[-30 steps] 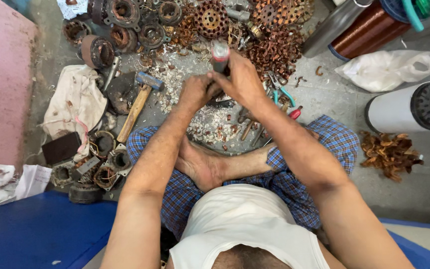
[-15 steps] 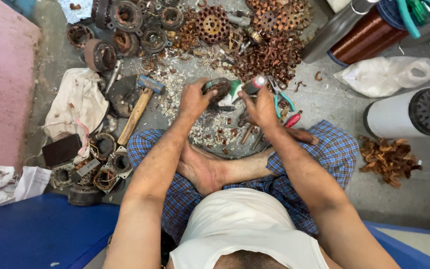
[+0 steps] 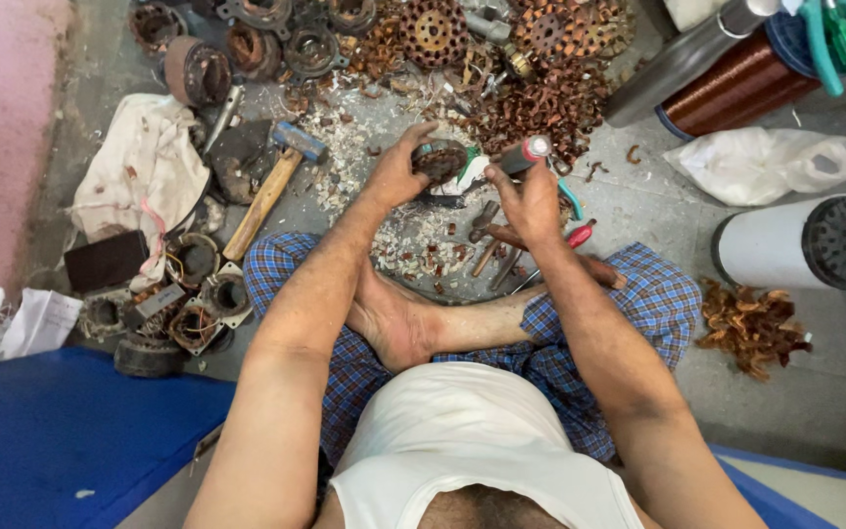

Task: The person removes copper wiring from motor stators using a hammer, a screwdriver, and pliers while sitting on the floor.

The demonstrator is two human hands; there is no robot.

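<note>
At far left of the frame a dirty white cloth (image 3: 144,171) lies on the concrete floor (image 3: 815,392), with a wooden-handled hammer (image 3: 264,196) just right of it. Near top centre the left hand (image 3: 396,171) curls around a small round motor stator (image 3: 441,160), gripping it above the scattered scraps. Just right, the right hand (image 3: 533,201) is closed on a tool handle (image 3: 521,154) angled toward the stator. At right stands a white cylinder (image 3: 803,243).

Scrap heap (image 3: 540,88) hard ahead
</note>
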